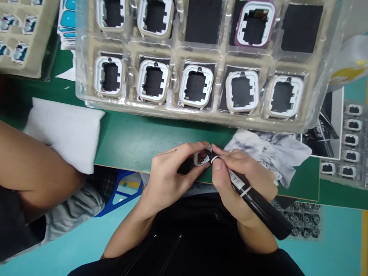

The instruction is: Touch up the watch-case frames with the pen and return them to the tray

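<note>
Near the front edge of the green table, my left hand [173, 171] is closed around a small white frame [201, 156], mostly covered by the fingers. My right hand [243, 175] grips a black marker pen [261, 207] with a white label, its thick end slanting down to the right. The pen's narrow end meets the frame, or lies just in front of it; which one I cannot tell. Beyond both hands, a clear plastic tray [192, 115] holds several similar white square frames [196, 85] and one purple-edged frame [256, 24].
A crumpled grey-white cloth [266, 151] lies right of my hands. At left are a folded white cloth [64, 132], another person's arm [24, 158] and a beige tray [32, 62] of small parts. A white bottle [361, 57] and more frame trays [360, 179] stand at right.
</note>
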Demonstrator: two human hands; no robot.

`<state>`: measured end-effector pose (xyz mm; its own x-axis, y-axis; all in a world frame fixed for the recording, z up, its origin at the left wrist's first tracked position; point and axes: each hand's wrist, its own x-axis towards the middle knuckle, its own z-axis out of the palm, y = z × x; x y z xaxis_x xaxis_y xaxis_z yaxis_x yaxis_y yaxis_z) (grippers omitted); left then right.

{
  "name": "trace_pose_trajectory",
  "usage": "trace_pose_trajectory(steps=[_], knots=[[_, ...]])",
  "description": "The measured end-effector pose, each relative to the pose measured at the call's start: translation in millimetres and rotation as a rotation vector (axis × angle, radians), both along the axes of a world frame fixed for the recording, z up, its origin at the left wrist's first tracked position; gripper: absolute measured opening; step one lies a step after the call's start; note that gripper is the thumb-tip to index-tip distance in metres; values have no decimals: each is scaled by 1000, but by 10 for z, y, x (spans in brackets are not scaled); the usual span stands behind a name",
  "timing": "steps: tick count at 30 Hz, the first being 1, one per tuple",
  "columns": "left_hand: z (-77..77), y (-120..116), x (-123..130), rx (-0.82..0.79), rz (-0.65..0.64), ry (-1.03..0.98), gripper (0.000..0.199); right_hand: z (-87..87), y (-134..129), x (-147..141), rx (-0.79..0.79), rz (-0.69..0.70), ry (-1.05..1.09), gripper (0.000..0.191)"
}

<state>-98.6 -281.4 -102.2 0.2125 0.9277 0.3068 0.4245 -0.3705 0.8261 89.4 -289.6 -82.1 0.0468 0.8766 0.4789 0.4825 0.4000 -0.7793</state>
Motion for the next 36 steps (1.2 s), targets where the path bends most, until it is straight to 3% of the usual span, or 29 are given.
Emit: trace_pose_trajectory(steps=[4,9,12,22,27,33,36], knots=[[11,13,-5,7,-15,-5,31,87,18,87,-136,183,-179,20],[4,17,-12,-5,-23,-17,34,-2,-25,-2,16,20,0,20],[10,16,-11,-43,-10,-31,35,-61,-38,-49,63,20,66,24],[33,51,-55,-274,-30,-210,54,-39,-28,-9,-37,63,211,15],[9,50,-85,-275,-40,-215,60,-24,-39,54,-82,67,205,10],[-6,74,-85,-253,-59,-230,56,9,-6,182,-229,203,114,18],[-21,77,-81,-255,-55,-232,51,-26,-37,131,-176,139,229,20]])
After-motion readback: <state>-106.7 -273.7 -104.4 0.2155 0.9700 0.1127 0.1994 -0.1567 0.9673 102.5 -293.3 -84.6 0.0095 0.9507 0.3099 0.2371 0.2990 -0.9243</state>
